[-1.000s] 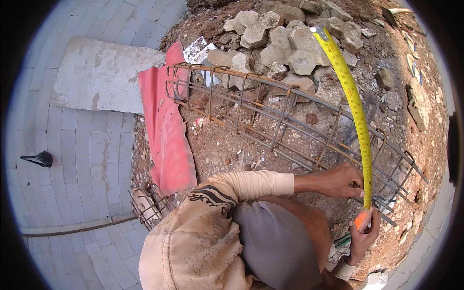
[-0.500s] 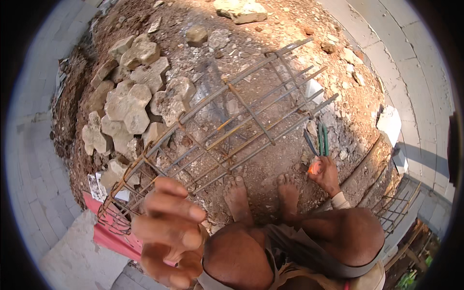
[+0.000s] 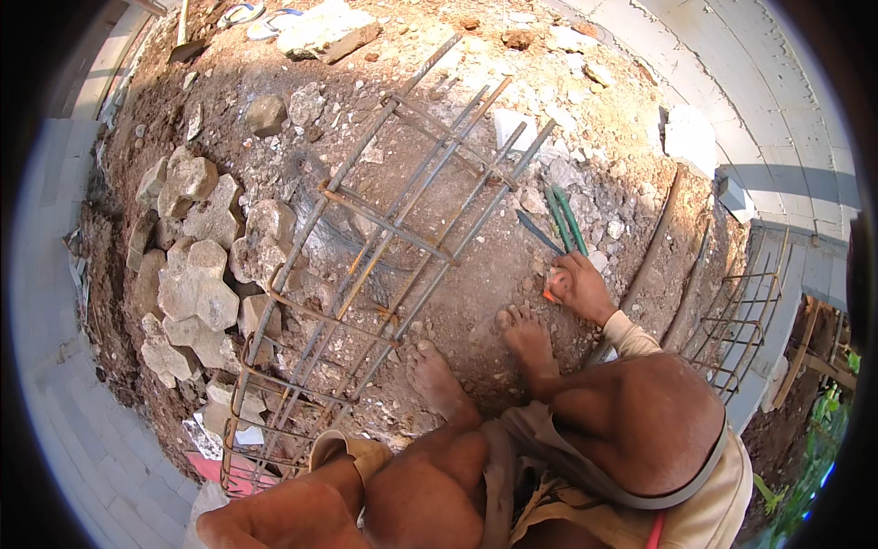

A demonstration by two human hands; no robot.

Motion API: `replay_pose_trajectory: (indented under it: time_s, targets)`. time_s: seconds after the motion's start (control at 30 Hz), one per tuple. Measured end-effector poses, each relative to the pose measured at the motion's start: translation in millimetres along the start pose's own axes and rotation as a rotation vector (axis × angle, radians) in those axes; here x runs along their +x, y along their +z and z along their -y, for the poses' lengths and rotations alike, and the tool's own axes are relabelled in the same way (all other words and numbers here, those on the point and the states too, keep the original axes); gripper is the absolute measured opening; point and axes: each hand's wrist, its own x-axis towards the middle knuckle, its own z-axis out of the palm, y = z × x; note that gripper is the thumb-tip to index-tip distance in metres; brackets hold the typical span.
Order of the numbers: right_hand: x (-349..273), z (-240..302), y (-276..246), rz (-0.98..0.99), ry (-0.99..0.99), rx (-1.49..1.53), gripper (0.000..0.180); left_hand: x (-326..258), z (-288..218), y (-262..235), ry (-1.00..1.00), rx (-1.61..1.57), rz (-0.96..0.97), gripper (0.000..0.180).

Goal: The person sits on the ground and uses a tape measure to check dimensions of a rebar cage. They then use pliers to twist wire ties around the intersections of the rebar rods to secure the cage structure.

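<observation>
My right hand [image 3: 585,291] is low over the dirt beyond my right knee, its fingers closed round a small orange rounded object [image 3: 551,285], mostly hidden. Just past its fingertips lies a tool with two green handles [image 3: 567,220], with a dark flat strip [image 3: 540,232] beside it. At the lower left, my left hand [image 3: 265,520] shows only its back near the wrist; its fingers are out of sight. Close above it is the near end of a long rebar cage [image 3: 389,229], its rusty bars tied with square stirrups, slanting away across the ground.
Broken paving blocks [image 3: 197,284] are piled left of the cage. A pale rock [image 3: 320,29], sandals [image 3: 242,14] and a long-handled tool [image 3: 186,46] are at the far side. Pipes [image 3: 654,240] and a second rebar cage [image 3: 745,316] lie to the right, beside a block wall [image 3: 777,110].
The view has turned, so the cage stands steeper and further left. My left hand, earlier raised with curled fingers before me, has dropped to the lower edge. My right hand stays by the green handles.
</observation>
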Motion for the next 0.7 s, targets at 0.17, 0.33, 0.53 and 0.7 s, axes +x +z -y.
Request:
replay_pose_trajectory:
  time_s: [0.17, 0.33, 0.53, 0.7]
  targets:
    - [21, -23, -8, -0.145, 0.117, 0.050, 0.031, 11, 17, 43, 0.124, -0.162, -0.243, 0.052]
    - [38, -51, -7, -0.255, 0.114, 0.009, 0.027, 10, 19, 62, 0.128, -0.343, -0.357, 0.053]
    - [55, -53, -1, -0.212, 0.137, 0.018, 0.026, 20, 43, 61, 0.245, -0.476, -0.193, 0.054]
    - [52, -57, 7, -0.199, 0.152, 0.016, 0.028, 20, 40, 61, 0.205, -0.512, -0.154, 0.054]
